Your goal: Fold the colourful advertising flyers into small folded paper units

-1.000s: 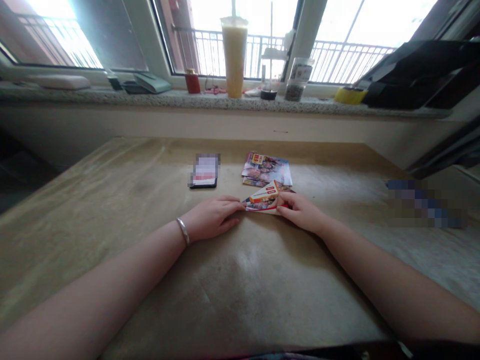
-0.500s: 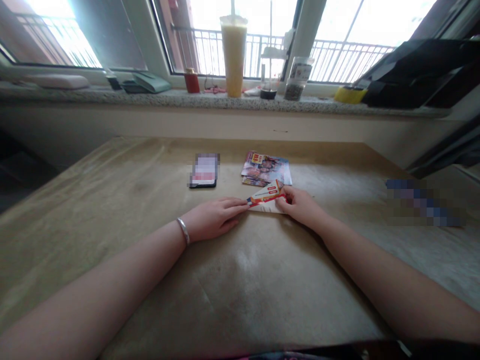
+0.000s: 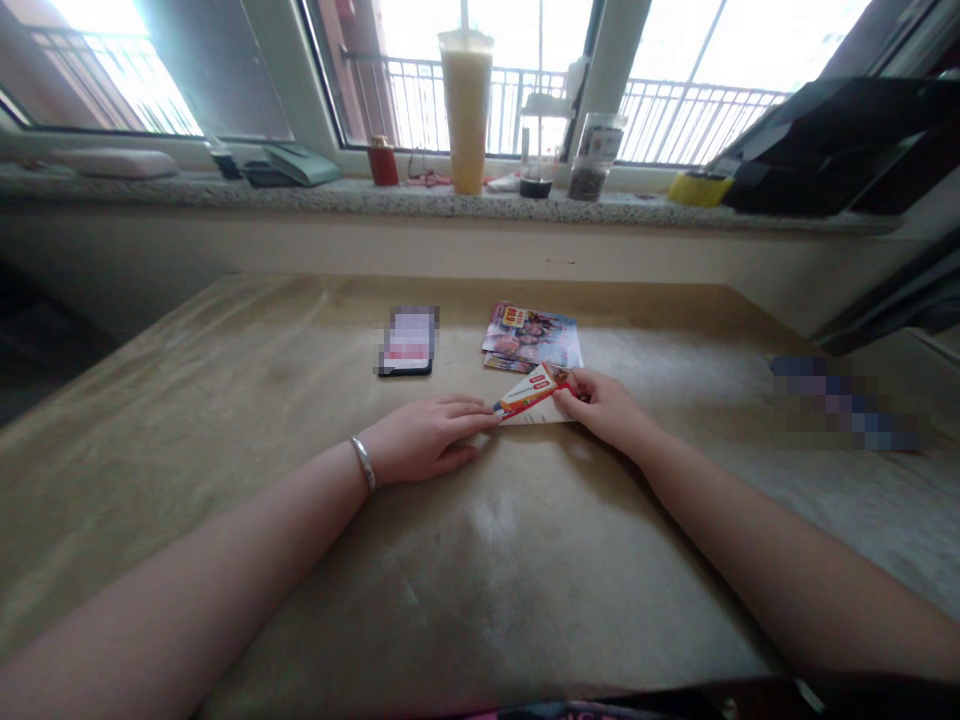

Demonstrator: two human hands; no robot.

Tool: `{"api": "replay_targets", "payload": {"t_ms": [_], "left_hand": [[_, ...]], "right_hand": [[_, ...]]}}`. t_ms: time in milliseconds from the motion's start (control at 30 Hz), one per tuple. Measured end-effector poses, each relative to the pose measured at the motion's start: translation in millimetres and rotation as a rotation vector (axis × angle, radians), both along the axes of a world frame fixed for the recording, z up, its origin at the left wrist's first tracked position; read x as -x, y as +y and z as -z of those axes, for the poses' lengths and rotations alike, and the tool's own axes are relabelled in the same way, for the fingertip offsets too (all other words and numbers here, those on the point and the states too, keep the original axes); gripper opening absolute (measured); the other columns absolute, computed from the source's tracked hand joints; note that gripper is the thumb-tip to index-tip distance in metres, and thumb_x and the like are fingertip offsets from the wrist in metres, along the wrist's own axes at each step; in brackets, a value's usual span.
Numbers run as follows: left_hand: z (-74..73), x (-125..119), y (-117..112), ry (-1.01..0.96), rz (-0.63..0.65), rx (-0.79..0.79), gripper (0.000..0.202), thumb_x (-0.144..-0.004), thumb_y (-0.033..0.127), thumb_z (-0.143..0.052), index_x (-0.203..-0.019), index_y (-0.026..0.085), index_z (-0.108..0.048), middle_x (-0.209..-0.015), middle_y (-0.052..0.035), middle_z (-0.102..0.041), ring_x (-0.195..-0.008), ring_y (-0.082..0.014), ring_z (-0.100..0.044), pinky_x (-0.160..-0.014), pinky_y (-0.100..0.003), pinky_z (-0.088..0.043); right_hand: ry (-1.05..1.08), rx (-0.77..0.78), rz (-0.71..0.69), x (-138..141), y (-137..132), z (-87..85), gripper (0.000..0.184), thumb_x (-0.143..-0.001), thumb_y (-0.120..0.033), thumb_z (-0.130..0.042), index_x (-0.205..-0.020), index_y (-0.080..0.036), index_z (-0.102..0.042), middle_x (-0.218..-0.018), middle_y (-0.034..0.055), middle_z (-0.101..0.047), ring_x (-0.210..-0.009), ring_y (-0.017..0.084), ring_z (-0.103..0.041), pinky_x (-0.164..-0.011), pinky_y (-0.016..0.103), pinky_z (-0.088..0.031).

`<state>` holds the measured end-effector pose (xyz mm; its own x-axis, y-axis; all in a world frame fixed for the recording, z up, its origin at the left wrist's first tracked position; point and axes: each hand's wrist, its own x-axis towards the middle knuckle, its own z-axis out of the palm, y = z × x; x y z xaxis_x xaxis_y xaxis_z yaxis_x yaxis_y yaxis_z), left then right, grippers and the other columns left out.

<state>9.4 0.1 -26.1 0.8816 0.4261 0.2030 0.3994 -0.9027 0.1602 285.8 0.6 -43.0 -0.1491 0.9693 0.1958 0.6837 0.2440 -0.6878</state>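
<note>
Folded paper [image 3: 531,391] on desk [image 3: 480,570], middle of frame. Folding looks part done: pale strip shows below. Left hand [image 3: 427,437], fingers stretched, touches pointy end; right hand [image 3: 606,410] pinches other end. Flat papers [image 3: 544,340] above.

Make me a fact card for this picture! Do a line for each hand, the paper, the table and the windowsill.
Left hand: touching the left tip of the folded paper; silver bangle on the wrist
Right hand: pinching the right side
Paper: printed, pale face showing too
Table: phone, screen blurred; colourful leaflets beyond the paper
Windowsill: tall yellow drink, red container, other things
</note>
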Motion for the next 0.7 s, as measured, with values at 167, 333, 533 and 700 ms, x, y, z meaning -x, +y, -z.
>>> {"api": "replay_targets", "payload": {"t_ms": [167, 333, 533, 700], "left_hand": [[0.7, -2.1, -0.9, 0.012, 0.027, -0.078, 0.040, -0.090, 0.025, -0.048, -0.129, 0.017, -0.052, -0.125, -0.0104, -0.058, -0.114, -0.0220, -0.055, -0.096, -0.037, -0.048], [1.4, -3.3, -1.1, 0.032, 0.028, -0.146, 0.039, -0.090, 0.025, -0.047, -0.129, 0.017, -0.051, -0.124, -0.0107, -0.058, -0.112, -0.0215, -0.055, -0.095, -0.036, -0.049], [1.7, -4.3, -1.8, 0.047, 0.017, -0.176, 0.038, -0.091, 0.025, -0.045, -0.127, 0.017, -0.053, -0.121, -0.0114, -0.060, -0.109, -0.0216, -0.056, -0.093, -0.036, -0.050], [2.2, -4.5, -2.4, 0.022, 0.017, -0.150, 0.038, -0.090, 0.023, -0.046, -0.127, 0.017, -0.052, -0.120, -0.0109, -0.060, -0.108, -0.0210, -0.057, -0.092, -0.035, -0.051]], "right_hand": [[-0.065, 0.014, 0.035, 0.7, -0.2, -1.1, 0.032, -0.078, -0.047, -0.051, -0.063, -0.021, -0.042, -0.057, -0.0033, -0.047, -0.054, 0.011, -0.041, -0.049, 0.023, -0.028], [-0.210, 0.037, 0.082, 2.9, -1.6, -2.3, 0.030, -0.078, -0.047, -0.053, -0.065, -0.020, -0.047, -0.061, -0.0011, -0.054, -0.055, 0.012, -0.045, -0.049, 0.024, -0.027], [-0.319, 0.049, 0.095, 4.9, -2.3, -5.9, 0.029, -0.078, -0.047, -0.054, -0.066, -0.021, -0.048, -0.062, -0.0006, -0.056, -0.053, 0.012, -0.046, -0.048, 0.024, -0.025], [-0.320, 0.024, 0.074, 4.5, -2.4, -6.1, 0.030, -0.079, -0.045, -0.052, -0.064, -0.020, -0.045, -0.060, -0.0008, -0.054, -0.053, 0.012, -0.045, -0.049, 0.024, -0.025]]}}
